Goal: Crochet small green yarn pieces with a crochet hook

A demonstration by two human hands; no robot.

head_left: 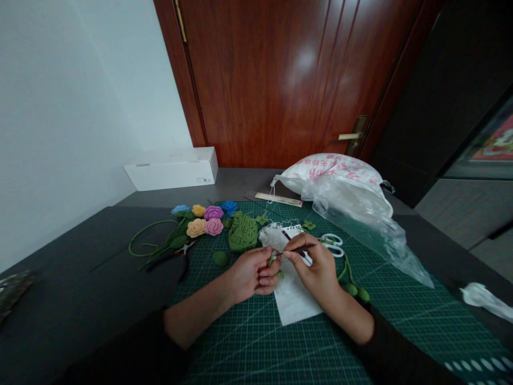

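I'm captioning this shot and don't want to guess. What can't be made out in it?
All in the head view:
- Green piece: its shape, mostly covered by the left hand.
- Dark slim tool in the right hand: its tip, too small.
- Scissors: their blades, at least partly behind the right hand.
- White box: label print, too small.
- Shiny item: cut off by the left edge.

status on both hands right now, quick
Left hand: closed, pinching a small green yarn piece.
Right hand: closed, holding a slim dark-handled tool, its tip at the left fingers; exact tip shape too small to tell.
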